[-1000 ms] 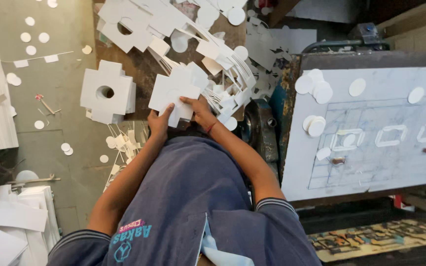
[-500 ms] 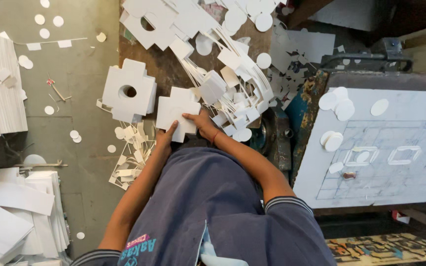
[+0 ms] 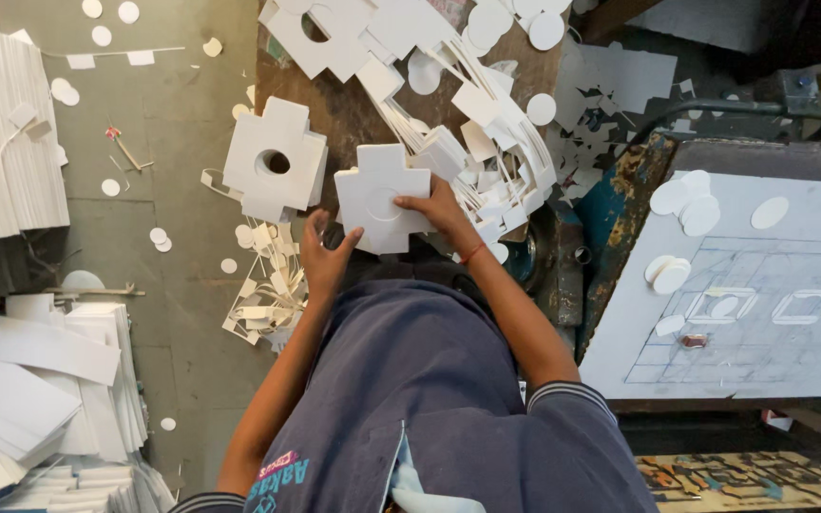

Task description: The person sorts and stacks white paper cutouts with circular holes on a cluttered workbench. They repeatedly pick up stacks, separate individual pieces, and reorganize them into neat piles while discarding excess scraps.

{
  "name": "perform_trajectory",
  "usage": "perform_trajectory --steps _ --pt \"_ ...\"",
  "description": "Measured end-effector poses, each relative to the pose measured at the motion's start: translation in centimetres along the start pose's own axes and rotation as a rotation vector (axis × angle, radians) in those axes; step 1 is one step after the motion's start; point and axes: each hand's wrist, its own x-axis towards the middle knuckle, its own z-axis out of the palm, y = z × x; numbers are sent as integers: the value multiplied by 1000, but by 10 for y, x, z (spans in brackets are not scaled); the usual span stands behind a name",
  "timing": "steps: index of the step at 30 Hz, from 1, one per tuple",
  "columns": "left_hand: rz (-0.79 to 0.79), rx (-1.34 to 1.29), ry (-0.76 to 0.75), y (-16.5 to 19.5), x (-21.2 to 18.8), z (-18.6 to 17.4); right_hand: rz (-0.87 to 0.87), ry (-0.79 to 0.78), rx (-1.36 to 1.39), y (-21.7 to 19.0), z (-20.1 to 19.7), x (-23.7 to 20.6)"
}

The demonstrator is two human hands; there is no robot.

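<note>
Overhead, left hand (image 3: 327,255) and right hand (image 3: 436,207) both clamped on stack of cross-shaped white cards (image 3: 379,198) at near edge of wooden table (image 3: 349,109); best grip evenly, edges squared, thumbs flat

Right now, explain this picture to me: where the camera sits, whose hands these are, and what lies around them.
The camera is worn on a person's head and looks straight down, so you see their own arms and dark blue shirt. Both hands grip a stack of white cross-shaped cards: the left hand at its lower edge, the right hand on top. Beside it on the brown table lies another stack with a round hole, among white scraps and punched circles. A white board with drawn outlines lies to the right.
</note>
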Motion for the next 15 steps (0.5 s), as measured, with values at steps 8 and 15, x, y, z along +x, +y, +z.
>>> perform_trajectory --steps 8,15 --pt "134 -216 -331 115 28 58 -317 394 -165 -62 -28 -64" --pt "676 -95 -54 213 15 173 -708 936 -181 -122 -95 -101"
